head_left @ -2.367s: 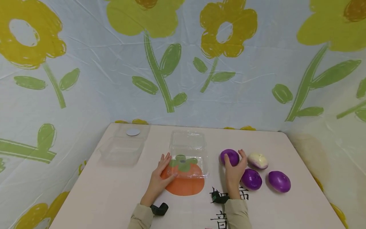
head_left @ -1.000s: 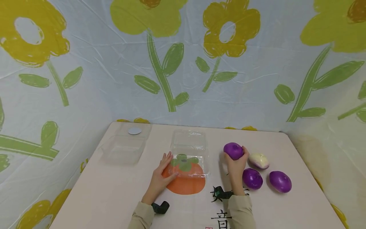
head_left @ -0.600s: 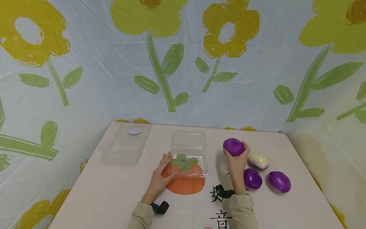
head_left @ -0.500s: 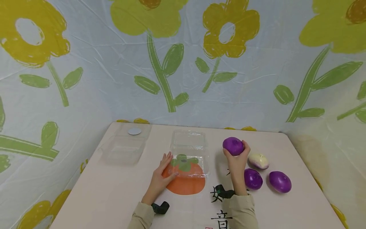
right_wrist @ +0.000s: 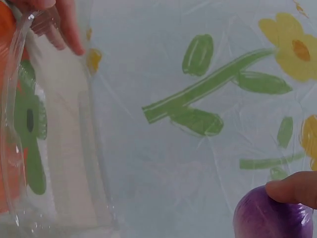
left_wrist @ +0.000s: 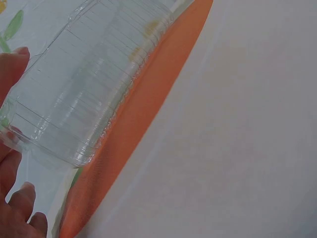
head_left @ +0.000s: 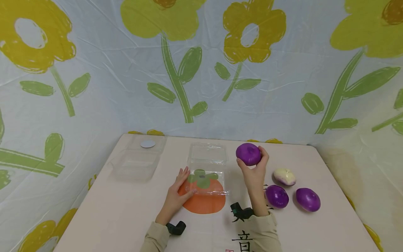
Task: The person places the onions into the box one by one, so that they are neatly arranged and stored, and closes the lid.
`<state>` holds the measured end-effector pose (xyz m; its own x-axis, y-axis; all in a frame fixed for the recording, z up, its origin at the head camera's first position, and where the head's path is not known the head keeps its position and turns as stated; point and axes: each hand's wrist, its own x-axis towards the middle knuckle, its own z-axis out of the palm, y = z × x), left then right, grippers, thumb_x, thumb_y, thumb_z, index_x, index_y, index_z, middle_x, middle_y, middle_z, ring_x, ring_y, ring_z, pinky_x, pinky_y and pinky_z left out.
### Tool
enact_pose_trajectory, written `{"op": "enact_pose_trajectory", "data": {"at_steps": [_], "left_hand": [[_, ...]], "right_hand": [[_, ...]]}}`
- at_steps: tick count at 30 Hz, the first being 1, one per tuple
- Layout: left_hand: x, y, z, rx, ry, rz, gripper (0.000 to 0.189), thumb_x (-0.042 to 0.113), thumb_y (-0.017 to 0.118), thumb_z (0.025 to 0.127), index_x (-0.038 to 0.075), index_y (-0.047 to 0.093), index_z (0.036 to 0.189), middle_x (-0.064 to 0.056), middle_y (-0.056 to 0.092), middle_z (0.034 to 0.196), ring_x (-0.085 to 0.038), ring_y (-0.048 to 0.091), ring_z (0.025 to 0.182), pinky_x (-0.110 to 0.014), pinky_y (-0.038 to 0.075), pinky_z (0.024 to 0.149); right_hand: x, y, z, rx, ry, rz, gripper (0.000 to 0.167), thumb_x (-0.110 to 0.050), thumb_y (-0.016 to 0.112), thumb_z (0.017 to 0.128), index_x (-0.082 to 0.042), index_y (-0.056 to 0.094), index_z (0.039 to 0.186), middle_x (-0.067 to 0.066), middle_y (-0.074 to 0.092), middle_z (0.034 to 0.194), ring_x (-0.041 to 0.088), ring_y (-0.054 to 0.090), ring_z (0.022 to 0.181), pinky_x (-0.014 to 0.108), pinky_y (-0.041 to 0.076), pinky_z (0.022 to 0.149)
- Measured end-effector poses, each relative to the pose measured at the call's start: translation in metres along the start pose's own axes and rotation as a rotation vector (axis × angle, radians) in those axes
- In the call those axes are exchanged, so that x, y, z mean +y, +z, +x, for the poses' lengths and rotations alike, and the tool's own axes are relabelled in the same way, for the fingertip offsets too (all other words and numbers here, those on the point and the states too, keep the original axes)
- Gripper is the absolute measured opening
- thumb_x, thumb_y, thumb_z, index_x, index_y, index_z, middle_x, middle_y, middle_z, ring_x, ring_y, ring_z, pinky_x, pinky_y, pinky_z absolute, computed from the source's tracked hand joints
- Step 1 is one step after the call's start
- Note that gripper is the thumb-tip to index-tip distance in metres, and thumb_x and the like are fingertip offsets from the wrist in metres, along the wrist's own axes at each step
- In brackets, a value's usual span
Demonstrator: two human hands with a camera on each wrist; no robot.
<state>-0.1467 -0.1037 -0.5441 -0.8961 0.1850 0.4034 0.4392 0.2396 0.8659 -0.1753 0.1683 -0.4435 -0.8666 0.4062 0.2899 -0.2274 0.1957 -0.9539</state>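
My right hand grips a glossy purple onion between thumb and fingers, raised off the table right of a clear plastic box. In the right wrist view the thumb presses the onion at the lower right. The box stands with its lid folded back, over a printed orange fruit. My left hand rests against the box's left side, fingers extended. In the left wrist view the thumb and fingers lie around a corner of the box.
Two more purple onions and a cream one with a purple edge lie at the right. Another clear box, its lid back with a white round label, stands at the left. A flowered cloth encloses the table.
My right hand has taken hold of the onion, raised it from the table and moved it a little left towards the box. My left hand stays on the box.
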Motion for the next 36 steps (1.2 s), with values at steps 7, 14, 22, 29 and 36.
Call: {"op": "enact_pose_trajectory", "data": {"at_steps": [7,14,22,29,36], "left_hand": [[0.0,0.0,0.0,0.003,-0.009,-0.006,0.071,0.009,0.08,0.084,0.002,0.046,0.146,-0.02,0.036,0.155,-0.043,0.018,0.147,-0.056,0.011,0.117],[-0.003,0.0,0.0,0.005,0.014,-0.005,0.07,0.009,0.079,0.084,0.002,0.048,0.146,-0.021,0.037,0.154,-0.046,0.019,0.146,-0.06,0.013,0.116],[-0.004,0.003,0.002,0.015,0.014,-0.008,0.071,0.008,0.08,0.082,0.003,0.048,0.146,-0.019,0.038,0.154,-0.045,0.019,0.146,-0.066,0.013,0.114],[-0.021,0.007,-0.001,0.025,0.017,0.012,0.074,0.007,0.082,0.081,0.001,0.047,0.146,-0.018,0.037,0.155,-0.044,0.018,0.147,-0.068,0.013,0.113],[-0.041,0.008,-0.003,0.013,0.013,0.01,0.074,0.015,0.082,0.082,0.011,0.048,0.148,-0.006,0.037,0.158,-0.035,0.017,0.15,-0.067,0.016,0.113]], "right_hand": [[-0.012,0.022,-0.009,-0.081,-0.092,0.01,0.083,0.003,0.078,0.079,-0.003,0.03,0.146,0.014,0.038,0.147,0.03,0.041,0.133,0.055,0.032,0.113],[-0.015,0.045,-0.024,-0.215,-0.102,-0.011,0.083,0.003,0.078,0.079,-0.005,0.031,0.147,0.016,0.04,0.147,0.033,0.045,0.13,0.057,0.039,0.108],[-0.009,0.068,-0.044,-0.313,-0.119,-0.064,0.082,0.001,0.082,0.076,0.004,0.033,0.142,0.024,0.041,0.14,0.039,0.051,0.123,0.056,0.046,0.102],[0.031,0.083,-0.056,-0.317,-0.131,-0.198,0.083,-0.009,0.088,0.07,0.001,0.039,0.135,0.021,0.044,0.13,0.036,0.054,0.116,0.052,0.05,0.097],[0.039,0.091,-0.061,-0.391,-0.056,-0.402,0.083,-0.021,0.091,0.069,0.001,0.041,0.131,0.02,0.05,0.125,0.036,0.059,0.112,0.053,0.052,0.096]]}}
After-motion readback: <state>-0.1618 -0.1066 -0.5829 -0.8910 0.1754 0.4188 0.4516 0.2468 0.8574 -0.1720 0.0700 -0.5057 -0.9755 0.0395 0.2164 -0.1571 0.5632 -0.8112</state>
